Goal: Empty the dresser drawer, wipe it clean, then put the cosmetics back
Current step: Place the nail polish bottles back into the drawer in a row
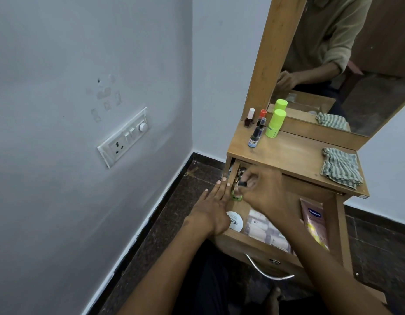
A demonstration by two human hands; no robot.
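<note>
Head view: the wooden dresser drawer (253, 244) stands pulled out beneath the dresser top (288, 155), its curved metal handle (267, 270) at the near front. The left hand (210, 208) lies flat, fingers straight and extended, resting along the drawer's left side wall and partly covering a round white tub (236, 221) lettered "NAIL P…" in the near-left corner — it grasps nothing. The right hand (263, 189) reaches into the far-left part of the drawer with fingers curled, pinching a small dark-capped item (242, 184); what that item is cannot be told. Just below the fingers sits a small green object (236, 196), touching or very near the left hand's fingertips. Further metallic items lie at the drawer's back-left corner, too dim to identify. Still inside the drawer: a pale packet (263, 226) under the right forearm and a pink tube (314, 223) along the right side. On the dresser top, grouped at the far left, stand a dark nail polish bottle with a pale cap (249, 118), a red-capped bottle (262, 114), a small dark blue bottle (255, 136) and a lime green container (275, 123). A striped green-and-white cloth (341, 168) lies crumpled at the right end of the top, well apart from the bottles. The mirror (356, 64) behind reflects the person's sleeve and hand. On the left wall — a white switch and socket panel (124, 137).
</note>
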